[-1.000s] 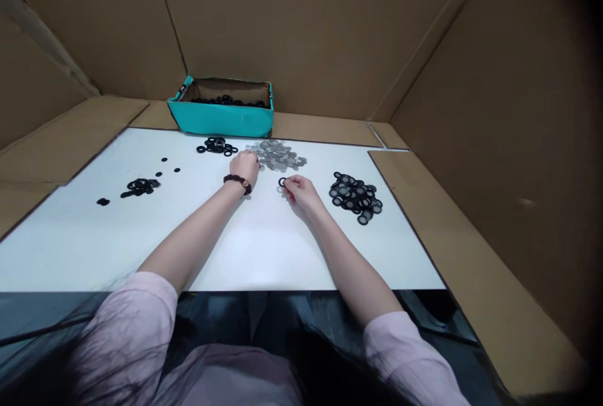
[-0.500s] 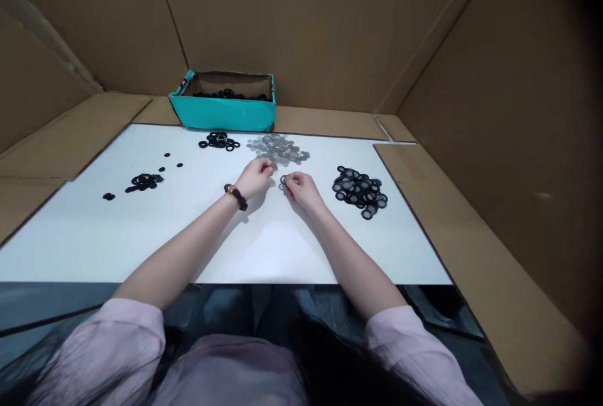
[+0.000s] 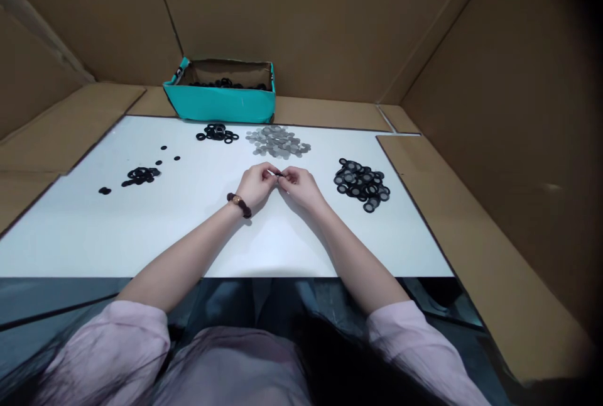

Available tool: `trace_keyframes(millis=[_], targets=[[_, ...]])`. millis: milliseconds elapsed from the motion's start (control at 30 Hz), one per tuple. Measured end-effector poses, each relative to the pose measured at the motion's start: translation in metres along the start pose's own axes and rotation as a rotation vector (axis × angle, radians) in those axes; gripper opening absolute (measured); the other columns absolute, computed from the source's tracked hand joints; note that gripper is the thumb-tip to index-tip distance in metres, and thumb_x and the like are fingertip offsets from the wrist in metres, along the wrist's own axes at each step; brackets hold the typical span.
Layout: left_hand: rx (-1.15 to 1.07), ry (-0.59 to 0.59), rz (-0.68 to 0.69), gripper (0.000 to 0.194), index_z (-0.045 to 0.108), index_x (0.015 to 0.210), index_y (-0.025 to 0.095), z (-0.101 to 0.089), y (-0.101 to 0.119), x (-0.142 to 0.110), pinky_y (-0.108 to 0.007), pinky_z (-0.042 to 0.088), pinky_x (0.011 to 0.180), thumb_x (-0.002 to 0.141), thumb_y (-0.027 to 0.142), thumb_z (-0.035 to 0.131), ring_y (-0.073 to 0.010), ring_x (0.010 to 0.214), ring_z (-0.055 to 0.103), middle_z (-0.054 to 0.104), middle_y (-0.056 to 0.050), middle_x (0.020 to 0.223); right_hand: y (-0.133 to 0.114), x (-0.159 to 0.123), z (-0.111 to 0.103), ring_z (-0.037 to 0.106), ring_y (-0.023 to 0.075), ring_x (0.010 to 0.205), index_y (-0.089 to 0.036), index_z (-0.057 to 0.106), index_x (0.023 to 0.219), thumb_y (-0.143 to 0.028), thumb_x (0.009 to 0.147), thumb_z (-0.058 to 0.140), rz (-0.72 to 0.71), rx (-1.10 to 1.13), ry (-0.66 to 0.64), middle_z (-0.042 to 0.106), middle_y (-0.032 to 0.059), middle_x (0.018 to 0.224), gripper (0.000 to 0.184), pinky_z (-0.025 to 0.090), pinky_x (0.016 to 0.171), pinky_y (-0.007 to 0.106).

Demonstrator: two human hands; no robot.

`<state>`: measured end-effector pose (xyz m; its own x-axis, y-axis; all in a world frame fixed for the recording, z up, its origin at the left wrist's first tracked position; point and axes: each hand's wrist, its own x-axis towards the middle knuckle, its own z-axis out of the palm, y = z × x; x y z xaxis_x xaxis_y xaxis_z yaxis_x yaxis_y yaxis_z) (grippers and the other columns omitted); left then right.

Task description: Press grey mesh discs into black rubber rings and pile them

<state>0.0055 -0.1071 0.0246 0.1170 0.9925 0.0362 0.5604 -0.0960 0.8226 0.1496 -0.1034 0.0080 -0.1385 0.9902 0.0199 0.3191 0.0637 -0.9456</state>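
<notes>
My left hand [image 3: 257,183], with a beaded bracelet [image 3: 239,205] at the wrist, and my right hand [image 3: 300,186] meet fingertip to fingertip over the white table. Between their pinched fingers is a small black ring [image 3: 280,174], mostly covered. Whether a grey disc is in it too, I cannot see. Just beyond the hands lies a pile of thin grey discs [image 3: 277,141]. To the right sits a heap of black rings with grey centres [image 3: 362,183].
Black rings [image 3: 217,133] lie behind left, and another cluster of dark pieces [image 3: 141,175] is farther left, with several loose ones nearby. A turquoise box [image 3: 221,104] holding black rings stands at the back. Cardboard walls [image 3: 330,29] enclose the white table [image 3: 117,236].
My hands have come together. The left has drawn back from the grey disc pile, and the ring in my right hand now sits between both hands' fingertips. The view has tilted slightly.
</notes>
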Motion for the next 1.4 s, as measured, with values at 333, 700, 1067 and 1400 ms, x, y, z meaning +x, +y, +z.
trace_keyframes(millis=[333, 700, 1067, 1400], targets=[[-0.083, -0.056, -0.005, 0.013, 0.062, 0.07, 0.016, -0.006, -0.002, 0.004, -0.027, 0.043, 0.067, 0.073, 0.028, 0.057, -0.0149, 0.067, 0.055, 0.065, -0.003, 0.072, 0.0, -0.001, -0.003, 0.051, 0.0119, 0.055, -0.018, 0.052, 0.064, -0.023, 0.074, 0.05, -0.018, -0.029, 0.061, 0.055, -0.0017, 0.055, 0.011, 0.04, 0.06, 0.026], [0.129, -0.169, 0.065, 0.024, 0.069, 0.073, 0.015, -0.013, 0.002, 0.001, -0.027, 0.041, 0.068, 0.073, 0.035, 0.056, -0.0166, 0.071, 0.057, 0.067, -0.004, 0.071, 0.002, 0.003, -0.005, 0.052, 0.0106, 0.045, -0.013, 0.061, 0.066, -0.02, 0.07, 0.064, 0.189, 0.213, -0.042, 0.058, 0.0002, 0.049, 0.009, 0.045, 0.051, 0.025], [0.161, -0.093, -0.001, 0.023, 0.066, 0.075, 0.014, -0.007, 0.003, -0.003, -0.028, 0.041, 0.069, 0.077, 0.029, 0.05, -0.0167, 0.068, 0.055, 0.067, -0.006, 0.074, -0.002, -0.002, -0.013, 0.052, 0.0097, 0.047, -0.011, 0.063, 0.057, -0.021, 0.068, 0.075, 0.202, 0.224, -0.128, 0.058, 0.0026, 0.049, 0.018, 0.044, 0.052, 0.025], [-0.057, -0.461, -0.007, 0.016, 0.065, 0.067, 0.014, -0.021, 0.006, 0.001, -0.023, 0.034, 0.053, 0.069, 0.026, 0.054, -0.0102, 0.055, 0.045, 0.059, -0.001, 0.062, -0.002, -0.007, -0.016, 0.039, 0.0058, 0.046, -0.015, 0.049, 0.054, -0.017, 0.076, 0.067, 0.233, 0.444, -0.403, 0.041, -0.0046, 0.044, 0.028, 0.031, 0.051, 0.022]])
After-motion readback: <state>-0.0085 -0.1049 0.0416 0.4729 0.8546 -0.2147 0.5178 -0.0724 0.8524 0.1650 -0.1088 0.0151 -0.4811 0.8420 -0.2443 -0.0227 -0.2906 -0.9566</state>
